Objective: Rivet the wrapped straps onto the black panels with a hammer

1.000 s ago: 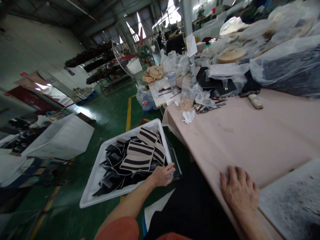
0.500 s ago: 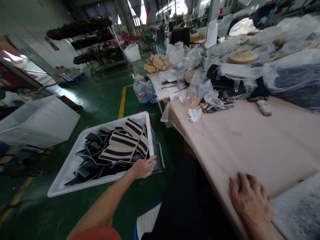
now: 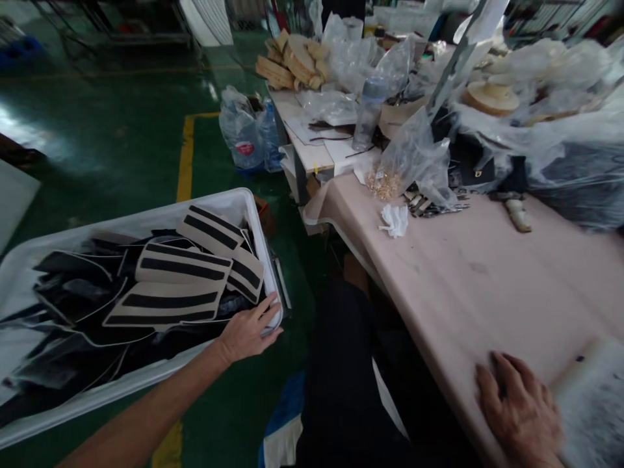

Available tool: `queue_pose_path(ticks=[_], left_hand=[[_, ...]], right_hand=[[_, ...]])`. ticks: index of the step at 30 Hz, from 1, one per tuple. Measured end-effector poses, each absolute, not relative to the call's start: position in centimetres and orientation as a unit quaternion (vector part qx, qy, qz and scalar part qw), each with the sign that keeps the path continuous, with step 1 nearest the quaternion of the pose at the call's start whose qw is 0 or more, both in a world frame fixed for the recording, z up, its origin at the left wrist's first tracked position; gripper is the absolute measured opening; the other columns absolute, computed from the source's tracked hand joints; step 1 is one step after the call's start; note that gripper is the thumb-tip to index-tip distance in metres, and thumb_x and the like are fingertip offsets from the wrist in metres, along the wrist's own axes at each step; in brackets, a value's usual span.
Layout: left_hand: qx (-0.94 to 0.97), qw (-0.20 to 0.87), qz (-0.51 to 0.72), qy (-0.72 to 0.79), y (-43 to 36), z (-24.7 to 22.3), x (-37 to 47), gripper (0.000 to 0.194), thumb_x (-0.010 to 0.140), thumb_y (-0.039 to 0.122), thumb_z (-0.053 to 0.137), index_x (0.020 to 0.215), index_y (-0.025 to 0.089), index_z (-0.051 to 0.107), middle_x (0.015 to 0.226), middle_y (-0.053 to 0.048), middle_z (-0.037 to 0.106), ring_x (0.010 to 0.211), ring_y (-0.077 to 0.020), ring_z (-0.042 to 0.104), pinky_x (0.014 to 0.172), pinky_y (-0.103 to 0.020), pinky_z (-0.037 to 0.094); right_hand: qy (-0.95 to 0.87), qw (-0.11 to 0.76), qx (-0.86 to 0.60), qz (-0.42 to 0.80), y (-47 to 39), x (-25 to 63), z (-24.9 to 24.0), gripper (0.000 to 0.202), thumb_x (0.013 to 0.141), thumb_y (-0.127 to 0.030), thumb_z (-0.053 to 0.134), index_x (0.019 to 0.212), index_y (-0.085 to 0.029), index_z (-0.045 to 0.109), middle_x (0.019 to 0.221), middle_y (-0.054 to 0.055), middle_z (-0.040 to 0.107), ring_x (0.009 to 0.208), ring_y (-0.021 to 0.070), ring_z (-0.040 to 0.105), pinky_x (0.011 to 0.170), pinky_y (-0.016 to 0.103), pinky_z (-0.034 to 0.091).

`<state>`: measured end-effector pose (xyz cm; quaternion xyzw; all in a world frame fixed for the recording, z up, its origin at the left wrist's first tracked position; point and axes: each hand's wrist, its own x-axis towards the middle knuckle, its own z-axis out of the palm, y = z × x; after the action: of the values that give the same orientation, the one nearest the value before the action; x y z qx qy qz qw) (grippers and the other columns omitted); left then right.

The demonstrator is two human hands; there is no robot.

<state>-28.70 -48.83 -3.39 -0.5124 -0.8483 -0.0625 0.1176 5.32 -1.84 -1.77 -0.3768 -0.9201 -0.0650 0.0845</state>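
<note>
My left hand (image 3: 246,333) is closed over the near right corner of a white plastic tub (image 3: 254,211), its fingers hooked on the rim. Inside the tub lie black pieces with pale edging (image 3: 80,286) and, on top of them, several beige panels (image 3: 180,265) with black stripes. My right hand (image 3: 521,406) rests palm down on the pinkish table cover (image 3: 453,292), fingers somewhat spread, holding nothing. Beside it is a speckled whitish slab (image 3: 592,403), partly cut off by the frame edge.
Across the table are a crumpled white tissue (image 3: 394,221), a clear bag (image 3: 414,153) by small gold-coloured parts, a hammer-like tool (image 3: 517,213) and a clear bottle (image 3: 369,114). Bagged water jugs (image 3: 244,136) stand on the green floor. My dark-clad leg (image 3: 336,377) is between tub and table.
My view has tilted down and shifted, so the tub looks larger and nearer. My left hand stays on its corner and my right hand stays on the table.
</note>
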Motion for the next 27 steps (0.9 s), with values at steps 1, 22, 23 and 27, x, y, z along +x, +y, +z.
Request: queue_pose_path(ticks=[1,22,23,27], left_hand=[[-0.512,0.116,-0.064,-0.849,-48.8,-3.3,-28.7,0.045,0.091,0.04,0.06,0.126,0.012,0.059,0.141,-0.021,0.059,0.078,-0.0201,0.073,0.063,-0.032,0.062],[-0.449,0.044,-0.129,-0.883,-48.7,-2.8,-28.5,0.054,0.087,0.044,0.066,0.131,0.016,0.051,0.081,-0.004,0.067,0.067,-0.0185,0.065,0.058,-0.033,0.055],[-0.449,0.042,-0.134,-0.882,-48.6,-2.7,-28.6,0.053,0.087,0.043,0.066,0.13,0.015,0.051,0.081,-0.005,0.067,0.068,-0.0185,0.065,0.059,-0.032,0.055],[-0.437,0.024,-0.157,-0.885,-48.7,-2.6,-28.5,0.052,0.087,0.039,0.066,0.132,0.017,0.051,0.08,-0.005,0.069,0.067,-0.019,0.066,0.059,-0.033,0.057]], right_hand=[[-0.919,0.088,-0.379,-0.064,-1.8,5.3,-1.8,0.066,0.095,-0.066,0.032,0.133,-0.02,0.06,0.135,0.009,0.061,0.11,0.0375,0.06,0.091,0.051,0.048],[-0.919,-0.093,-0.155,0.35,-14.4,-18.8,-2.6,0.037,0.095,-0.031,0.05,0.129,-0.019,0.059,0.125,0.012,0.067,0.118,0.0259,0.062,0.105,0.048,0.051],[-0.903,-0.111,-0.193,0.368,-14.1,-20.5,-3.7,0.039,0.094,-0.031,0.051,0.129,-0.017,0.059,0.124,0.013,0.068,0.116,0.0255,0.064,0.105,0.046,0.051],[-0.875,-0.116,-0.288,0.371,-11.0,-27.4,-8.4,0.04,0.095,-0.033,0.052,0.128,-0.012,0.058,0.112,0.014,0.071,0.102,0.0233,0.069,0.093,0.041,0.057]])
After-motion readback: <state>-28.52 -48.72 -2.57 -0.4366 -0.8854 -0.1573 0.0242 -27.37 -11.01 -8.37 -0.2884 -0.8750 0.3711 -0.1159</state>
